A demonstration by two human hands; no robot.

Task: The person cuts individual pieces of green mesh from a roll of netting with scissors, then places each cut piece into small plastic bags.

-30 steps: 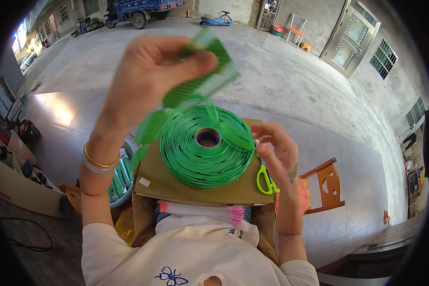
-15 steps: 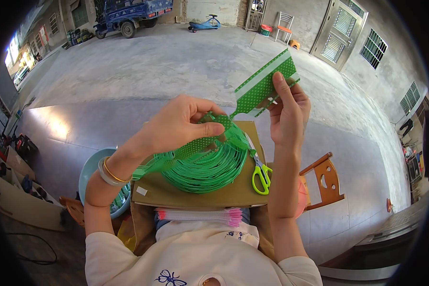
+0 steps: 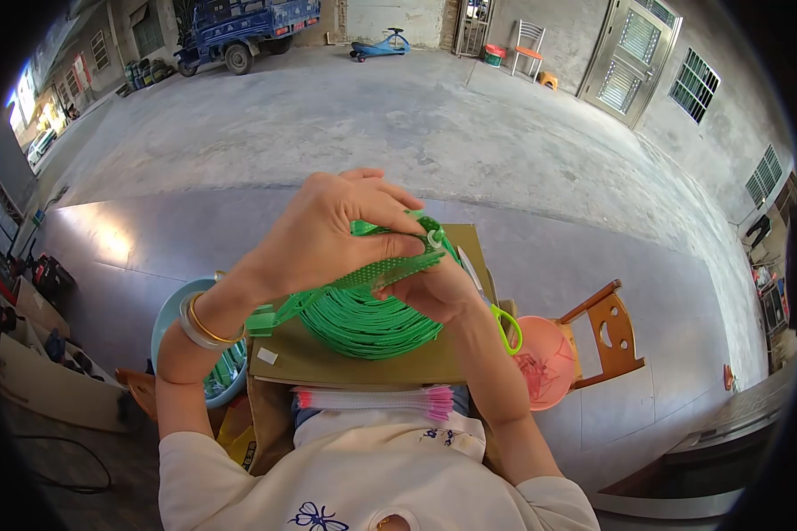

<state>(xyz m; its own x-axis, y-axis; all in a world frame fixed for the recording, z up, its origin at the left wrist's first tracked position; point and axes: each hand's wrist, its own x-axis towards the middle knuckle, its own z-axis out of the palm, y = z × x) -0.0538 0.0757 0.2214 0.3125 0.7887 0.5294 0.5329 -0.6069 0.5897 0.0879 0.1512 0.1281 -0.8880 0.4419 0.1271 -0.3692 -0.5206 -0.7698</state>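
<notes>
Green dotted strip [image 3: 376,273] pinched in the fingers of both my left hand [image 3: 332,230] and right hand [image 3: 438,288] over the roll [image 3: 363,323], I'd keep it flat and taut tbh.

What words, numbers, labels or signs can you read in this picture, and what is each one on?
No text here can be read.
White sticker on the cardboard: too small, looks blank.
Shopfront signs at far left: blurred.
Blue truck: no lettering legible.
Shirt: butterfly print only, no words.
Green dotted strip pinched by left hand and right hand: dots only.
</notes>
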